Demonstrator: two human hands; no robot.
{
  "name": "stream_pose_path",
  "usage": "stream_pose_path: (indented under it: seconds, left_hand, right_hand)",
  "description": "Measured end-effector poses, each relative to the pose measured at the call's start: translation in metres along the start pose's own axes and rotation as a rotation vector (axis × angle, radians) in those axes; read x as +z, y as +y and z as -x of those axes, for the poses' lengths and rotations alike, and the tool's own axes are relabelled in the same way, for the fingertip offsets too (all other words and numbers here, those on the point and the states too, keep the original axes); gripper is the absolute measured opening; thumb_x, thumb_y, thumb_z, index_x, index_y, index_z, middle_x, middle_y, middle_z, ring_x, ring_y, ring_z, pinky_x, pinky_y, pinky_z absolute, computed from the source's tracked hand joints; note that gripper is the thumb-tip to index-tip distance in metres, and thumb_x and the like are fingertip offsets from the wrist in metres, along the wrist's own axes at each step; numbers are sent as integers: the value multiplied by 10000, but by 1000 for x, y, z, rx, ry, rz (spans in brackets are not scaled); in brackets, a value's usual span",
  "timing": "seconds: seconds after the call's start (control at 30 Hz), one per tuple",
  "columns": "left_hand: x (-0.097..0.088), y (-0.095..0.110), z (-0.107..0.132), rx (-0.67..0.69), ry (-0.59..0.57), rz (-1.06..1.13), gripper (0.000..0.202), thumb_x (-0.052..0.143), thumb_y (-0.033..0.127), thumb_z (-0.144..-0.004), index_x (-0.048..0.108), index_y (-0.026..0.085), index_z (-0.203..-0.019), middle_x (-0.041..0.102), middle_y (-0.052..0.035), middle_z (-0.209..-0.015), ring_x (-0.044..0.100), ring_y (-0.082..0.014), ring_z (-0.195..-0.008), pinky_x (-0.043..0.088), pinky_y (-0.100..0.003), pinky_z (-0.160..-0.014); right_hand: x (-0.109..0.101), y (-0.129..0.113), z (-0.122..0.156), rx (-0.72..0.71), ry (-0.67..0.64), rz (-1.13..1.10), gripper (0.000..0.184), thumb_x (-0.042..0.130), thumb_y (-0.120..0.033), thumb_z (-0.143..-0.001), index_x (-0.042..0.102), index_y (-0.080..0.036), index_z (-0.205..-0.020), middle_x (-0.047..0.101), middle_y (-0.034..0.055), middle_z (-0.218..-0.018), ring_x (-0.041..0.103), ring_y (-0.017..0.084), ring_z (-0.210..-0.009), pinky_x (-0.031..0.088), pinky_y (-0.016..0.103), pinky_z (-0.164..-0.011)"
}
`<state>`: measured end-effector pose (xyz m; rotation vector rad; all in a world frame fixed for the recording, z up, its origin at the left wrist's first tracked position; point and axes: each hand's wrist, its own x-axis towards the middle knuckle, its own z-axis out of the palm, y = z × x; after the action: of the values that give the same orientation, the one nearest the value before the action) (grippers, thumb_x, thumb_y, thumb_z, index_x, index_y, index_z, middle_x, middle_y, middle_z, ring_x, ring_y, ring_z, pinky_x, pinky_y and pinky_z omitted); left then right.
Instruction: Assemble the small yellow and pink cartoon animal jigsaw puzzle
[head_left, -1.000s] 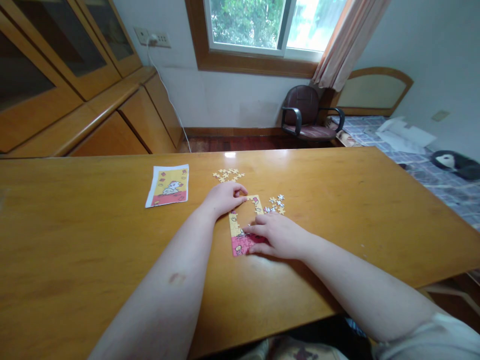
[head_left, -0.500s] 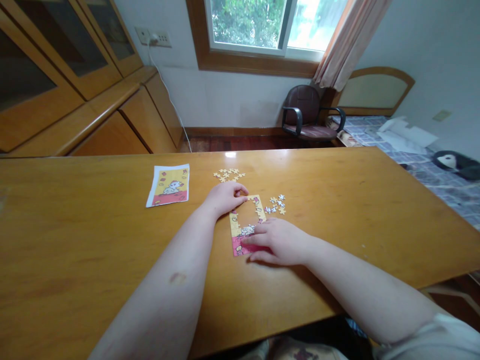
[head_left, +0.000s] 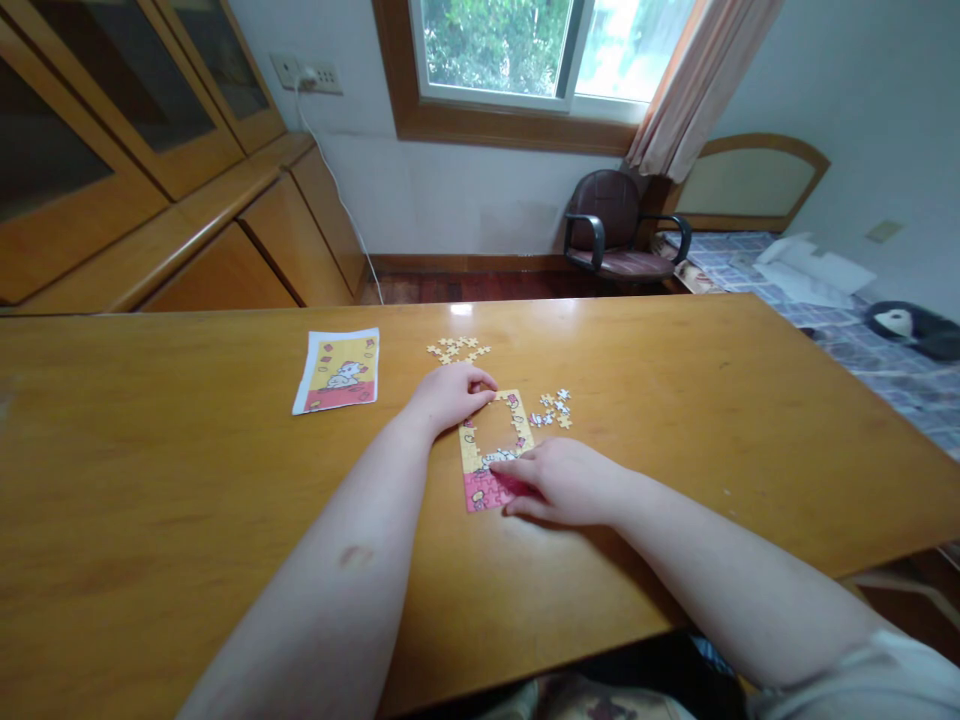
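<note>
A partly built jigsaw puzzle [head_left: 480, 470] lies on the wooden table [head_left: 675, 400], a yellow frame with a pink bottom and a bare hole in the middle. My left hand [head_left: 450, 395] rests curled on the puzzle's top left corner, fingertips pressing the edge. My right hand [head_left: 562, 480] lies over the lower right part, fingers flat and pointing left onto the pieces. Loose pieces lie in two small heaps: a yellow heap [head_left: 456, 349] behind my left hand and a mixed heap [head_left: 551, 408] to the right of the puzzle.
A printed reference picture [head_left: 337, 370] lies on the table left of the puzzle. Wooden cabinets stand at the left; an office chair [head_left: 619, 232] and a bed [head_left: 862, 330] with a plush toy are beyond the table's far right.
My right hand has slid slightly right and down along the puzzle's lower part, uncovering more of the white figure. My left hand has stayed put.
</note>
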<state>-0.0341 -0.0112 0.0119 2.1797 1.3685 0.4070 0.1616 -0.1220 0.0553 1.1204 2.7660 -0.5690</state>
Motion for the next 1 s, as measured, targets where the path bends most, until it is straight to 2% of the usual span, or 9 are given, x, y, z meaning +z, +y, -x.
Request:
stream_pose_path:
  seconds: [0.37,0.57,0.67,0.77,0.87,1.0]
  left_hand:
    - [-2,1,0,-2,-4,0,234,591,381,-774,745,270,-910,684,5,-792,583,-151,-723,392,-267,-608]
    - [0,0,0,-8,-6,2,238,586,387,-774,739,276,-919,675,9,-777,573,-150,-705,383,-269,-599]
    - [0,-1,0,-8,-10,8,244,583,389,-774,737,274,-925,670,5,-780,568,-150,-704,380,-271,-599]
    - [0,0,0,-10,-6,13,250,579,400,-777,736,273,-925,664,2,-781,567,-151,-710,383,-276,-606]
    - [-1,1,0,-19,-11,17,255,578,403,-777,736,269,-926,661,-1,-779,567,-151,-708,383,-279,-604]
    - [-2,2,1,-24,-11,12,260,580,405,-773,737,269,-930,662,-3,-779,570,-152,-706,379,-278,-598]
  right_hand:
    - [7,3,0,-26,34,-28,472,496,-505,-900,590,-214,-1260,727,98,-935,666,235,-809,449,309,-719]
    - [6,1,0,-2,100,4,406,483,-459,-920,613,-226,-1227,723,85,-925,661,215,-799,443,298,-717]
    - [-1,10,2,132,162,37,303,465,-363,-933,676,-229,-1104,716,69,-897,656,197,-783,434,284,-697]
    - [-9,34,9,418,328,82,268,458,-257,-919,693,-216,-1040,704,72,-939,649,193,-806,433,279,-701]
    - [-14,65,18,647,416,93,239,487,-239,-892,705,-217,-986,687,67,-1003,641,191,-826,439,277,-709]
    - [-12,89,21,720,439,89,238,493,-222,-883,709,-217,-985,676,58,-1054,633,197,-905,448,273,-759]
